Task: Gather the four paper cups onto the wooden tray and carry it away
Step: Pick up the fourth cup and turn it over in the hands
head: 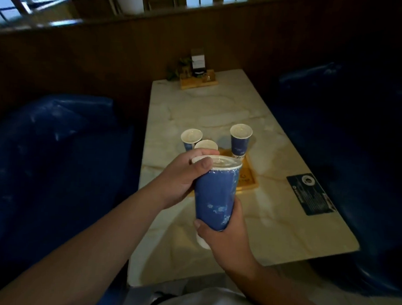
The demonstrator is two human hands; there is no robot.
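I count four paper cups (214, 194). One wooden tray (248, 179). Two hands (178, 181) in view. One worktop (219, 112). One dark card (311, 194). One small stand (198, 80) at far end.

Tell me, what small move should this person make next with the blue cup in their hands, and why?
Probably lower the held cup onto a bare part of the wooden tray. Both the left hand and right hand grip it above the table, while three other cups already stand at the tray, so this looks like the last one to place.
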